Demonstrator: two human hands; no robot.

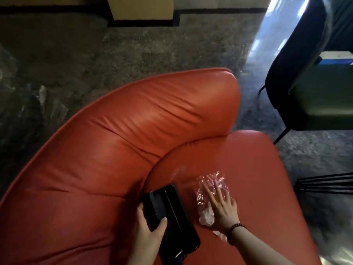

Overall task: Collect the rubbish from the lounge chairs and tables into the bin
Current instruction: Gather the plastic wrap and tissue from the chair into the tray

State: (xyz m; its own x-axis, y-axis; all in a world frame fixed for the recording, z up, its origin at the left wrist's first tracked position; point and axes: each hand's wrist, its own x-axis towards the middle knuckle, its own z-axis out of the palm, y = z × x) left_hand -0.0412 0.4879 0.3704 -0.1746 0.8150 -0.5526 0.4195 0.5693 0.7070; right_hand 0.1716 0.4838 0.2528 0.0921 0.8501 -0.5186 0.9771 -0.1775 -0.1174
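A crumpled clear plastic wrapper lies on the seat of a red leather lounge chair. My right hand rests flat on top of it, fingers spread, with a white scrap of the wrapper showing under the palm. My left hand grips a black plastic tray by its left edge, thumb across its top, where the seat meets the backrest. A small clear scrap sits beside my right wrist. No bin is in view.
A dark chair with a green seat on thin black legs stands to the right. Black metal rods show at the right edge. Speckled stone floor surrounds the red chair, with a yellow panel at the far wall.
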